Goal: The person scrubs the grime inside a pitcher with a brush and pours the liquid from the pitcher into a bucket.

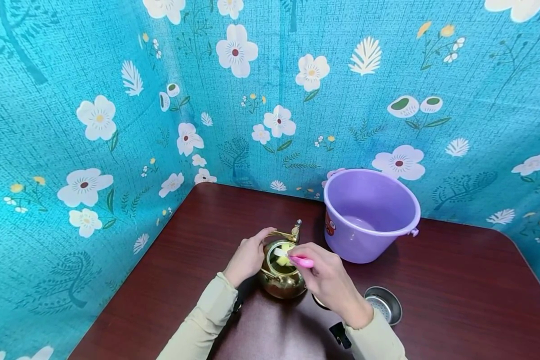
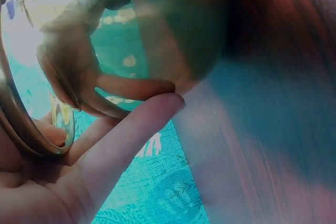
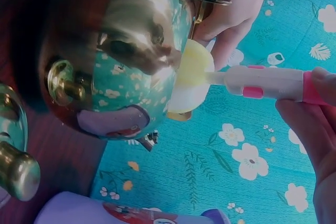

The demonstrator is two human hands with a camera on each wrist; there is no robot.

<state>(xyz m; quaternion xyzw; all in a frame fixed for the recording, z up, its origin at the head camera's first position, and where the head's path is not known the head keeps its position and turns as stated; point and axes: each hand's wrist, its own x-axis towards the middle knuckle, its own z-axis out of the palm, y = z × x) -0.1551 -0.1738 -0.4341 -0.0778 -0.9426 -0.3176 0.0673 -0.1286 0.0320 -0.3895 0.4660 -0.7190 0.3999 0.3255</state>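
Observation:
A shiny gold teapot (image 1: 282, 286) stands on the table with its round top opening uncovered. My left hand (image 1: 247, 255) grips its handle (image 2: 13, 103), one finger lying against the polished body. A sponge brush (image 3: 262, 82) with a white and pink handle is held in my right hand (image 1: 326, 277), which pinches the pink end. Its yellow and white sponge head (image 3: 194, 74) sits in the teapot's opening, partly hidden by the rim. Beside the teapot lies the gold lid (image 3: 21, 177), mostly covered by my right hand in the head view.
A purple bucket (image 1: 360, 245) stands behind and to the right of the teapot. A metal strainer cup (image 1: 384, 304) is near my right wrist. The dark red table (image 1: 468, 280) meets a blue floral cloth (image 1: 270, 75) at the back and left.

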